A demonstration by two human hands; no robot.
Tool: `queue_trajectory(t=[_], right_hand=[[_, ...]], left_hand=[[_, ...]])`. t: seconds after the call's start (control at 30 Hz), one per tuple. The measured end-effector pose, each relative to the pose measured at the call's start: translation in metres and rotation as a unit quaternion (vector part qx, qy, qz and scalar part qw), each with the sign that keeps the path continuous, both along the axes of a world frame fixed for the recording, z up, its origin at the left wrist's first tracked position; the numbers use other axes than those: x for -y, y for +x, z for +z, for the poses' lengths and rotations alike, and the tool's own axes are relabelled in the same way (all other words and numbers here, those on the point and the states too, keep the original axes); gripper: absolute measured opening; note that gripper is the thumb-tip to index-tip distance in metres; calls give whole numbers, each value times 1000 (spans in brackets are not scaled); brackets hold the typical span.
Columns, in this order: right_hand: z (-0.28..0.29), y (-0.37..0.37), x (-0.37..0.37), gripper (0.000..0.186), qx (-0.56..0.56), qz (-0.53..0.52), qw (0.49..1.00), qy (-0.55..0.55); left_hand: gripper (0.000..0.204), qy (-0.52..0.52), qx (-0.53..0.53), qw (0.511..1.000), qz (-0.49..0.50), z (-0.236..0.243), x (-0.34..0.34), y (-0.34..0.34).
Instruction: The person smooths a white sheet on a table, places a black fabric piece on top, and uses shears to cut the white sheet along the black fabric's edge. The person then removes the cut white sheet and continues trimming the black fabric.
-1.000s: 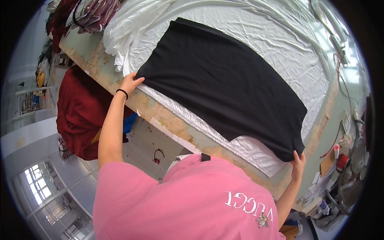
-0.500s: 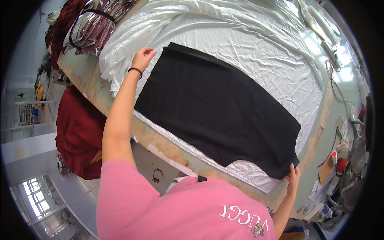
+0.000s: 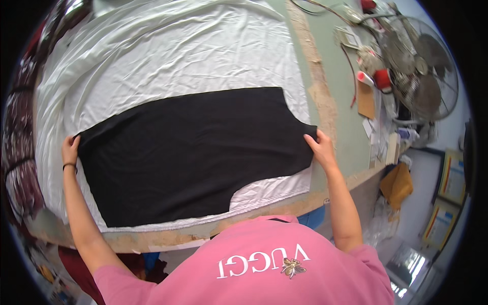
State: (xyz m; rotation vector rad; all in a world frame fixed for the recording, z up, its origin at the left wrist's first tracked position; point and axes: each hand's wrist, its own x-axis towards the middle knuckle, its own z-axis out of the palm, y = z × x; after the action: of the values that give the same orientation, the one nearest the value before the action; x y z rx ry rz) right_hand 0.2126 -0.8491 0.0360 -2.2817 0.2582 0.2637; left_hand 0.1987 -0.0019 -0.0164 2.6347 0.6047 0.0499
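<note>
A black cut fabric panel (image 3: pixel 193 152) lies flat on crumpled white cloth (image 3: pixel 183 56), with a curved notch at its near right where white shows underneath. My left hand (image 3: pixel 71 147), with a dark band on the wrist, pinches the panel's far left corner. My right hand (image 3: pixel 318 145) grips the corner at its right end, thumb on top. Both hands are at the edges of the panel, which stretches between them over the worn tabletop (image 3: pixel 325 117).
Plastic-wrapped maroon bundles (image 3: pixel 20 147) line the left side. At the right stand a metal fan (image 3: pixel 420 65), a red spool (image 3: pixel 382 79) and tangled cords. Dark red fabric (image 3: pixel 81 267) hangs below the near edge, and mustard cloth (image 3: pixel 395 183) sits at the lower right.
The view has turned toward the right. My left hand went up from the near left corner and now grips the far left one. My right hand still holds the right end.
</note>
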Motion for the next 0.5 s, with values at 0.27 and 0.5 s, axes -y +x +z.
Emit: queue_trajectory(t=[0.27,0.5], right_hand=[[41,18,-21,25,85,35,967,-237],[33,92,-62,31,69,72,987,-125]], left_hand=[[26,-36,92,995,33,-10,-23,8],[22,-83,72,992,63,-8,-27,-15]])
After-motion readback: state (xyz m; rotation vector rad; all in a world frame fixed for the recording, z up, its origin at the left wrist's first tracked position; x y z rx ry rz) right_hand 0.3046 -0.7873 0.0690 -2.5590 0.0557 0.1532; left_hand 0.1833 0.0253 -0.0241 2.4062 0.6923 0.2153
